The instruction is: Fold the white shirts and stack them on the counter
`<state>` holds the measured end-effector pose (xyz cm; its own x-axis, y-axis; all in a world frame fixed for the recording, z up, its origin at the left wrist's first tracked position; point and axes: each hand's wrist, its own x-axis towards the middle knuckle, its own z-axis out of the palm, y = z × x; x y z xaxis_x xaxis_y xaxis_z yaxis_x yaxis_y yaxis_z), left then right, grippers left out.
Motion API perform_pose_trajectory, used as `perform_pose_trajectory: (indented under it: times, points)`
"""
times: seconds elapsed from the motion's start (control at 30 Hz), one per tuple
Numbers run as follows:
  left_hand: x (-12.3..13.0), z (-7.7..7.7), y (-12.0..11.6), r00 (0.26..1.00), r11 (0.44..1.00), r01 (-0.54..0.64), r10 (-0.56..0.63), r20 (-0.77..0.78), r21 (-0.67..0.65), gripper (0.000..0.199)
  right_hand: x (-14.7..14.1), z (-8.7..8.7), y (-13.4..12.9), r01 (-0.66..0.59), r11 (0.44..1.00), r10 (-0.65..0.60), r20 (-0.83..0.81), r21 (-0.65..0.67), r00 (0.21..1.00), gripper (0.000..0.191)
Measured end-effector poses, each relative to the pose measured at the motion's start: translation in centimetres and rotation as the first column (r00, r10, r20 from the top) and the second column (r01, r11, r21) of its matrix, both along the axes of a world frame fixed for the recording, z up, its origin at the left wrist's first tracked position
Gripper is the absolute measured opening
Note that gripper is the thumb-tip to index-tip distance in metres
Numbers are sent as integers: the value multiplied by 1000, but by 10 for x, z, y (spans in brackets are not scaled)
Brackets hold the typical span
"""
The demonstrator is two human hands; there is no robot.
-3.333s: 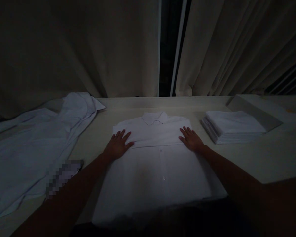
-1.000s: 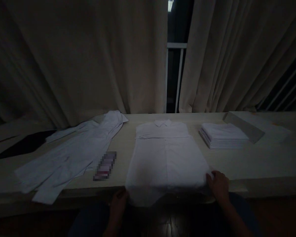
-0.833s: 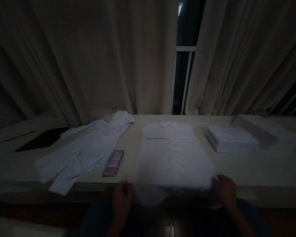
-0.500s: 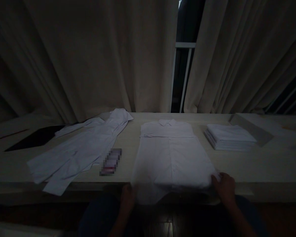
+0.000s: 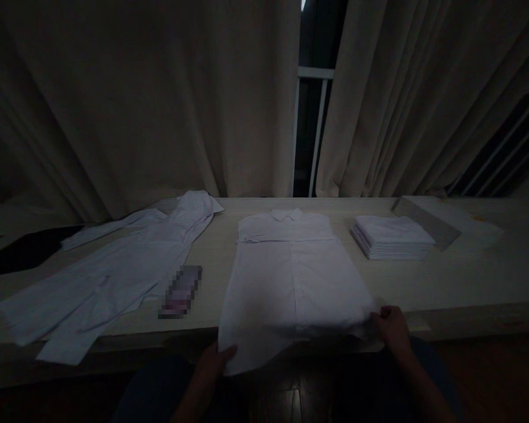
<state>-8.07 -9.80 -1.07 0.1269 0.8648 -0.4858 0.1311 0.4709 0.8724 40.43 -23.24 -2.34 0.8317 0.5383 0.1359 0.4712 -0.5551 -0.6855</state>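
A white collared shirt (image 5: 286, 282) lies front up on the pale table, its collar at the far end and its sleeves out of sight. A fold line crosses its chest, and the hem hangs over the front edge. My left hand (image 5: 216, 361) grips the hem's left corner, thumb on top. At the right corner, my right hand (image 5: 390, 326) pinches the hem between thumb and fingers. Further right sits a neat stack of folded white shirts (image 5: 392, 238). To the left, another white shirt (image 5: 114, 273) lies spread with its sleeves out.
A blurred-out phone-like object (image 5: 180, 292) lies between the two shirts. A black flat sheet (image 5: 26, 249) is at the far left. Clear plastic or paper sheets (image 5: 449, 223) lie at the back right. Beige curtains (image 5: 247, 100) hang behind the table (image 5: 480, 276).
The view has turned slightly right, shifting everything leftward. The left hand has drawn the shirt's left hem corner outward and shows more clearly; the right hand keeps its pinch.
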Motion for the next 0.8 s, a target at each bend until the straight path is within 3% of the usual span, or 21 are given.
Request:
perform_pose_trajectory:
  times: [0.07, 0.17, 0.33, 0.43, 0.5, 0.6, 0.7, 0.8]
  points:
    - [-4, -3, -3, 993, 999, 40, -35, 117, -34, 40, -2, 2, -4, -9, 999, 13, -106, 41, 994, 50]
    - [-6, -4, -6, 987, 992, 70, -54, 153, -106, 44, -6, 7, -8, -78, 996, 90, -304, 49, 948, 41]
    - [-9, 4, -12, 974, 970, 45, 10, 224, -238, 45, -26, 19, -19, -217, 973, 212, -665, 75, 716, 43]
    - [-11, 10, -17, 965, 967, -29, 92, 244, -252, 41, -38, 34, -31, -226, 954, 297, -734, 198, 611, 44]
    - [-12, 17, -22, 957, 973, -50, 111, 270, -225, 39, -42, 48, -38, -242, 937, 349, -707, 252, 615, 43]
    - [-10, 32, -26, 942, 980, -94, 145, 302, -178, 34, -37, 76, -44, -248, 944, 330, -627, 218, 706, 45]
    - [-8, 53, -30, 928, 974, -174, 210, 307, -143, 32, -29, 102, -49, -200, 957, 286, -557, 211, 780, 59]
    - [-11, 69, -37, 930, 969, -218, 243, 274, -119, 34, -27, 114, -58, -158, 959, 265, -539, 237, 800, 73]
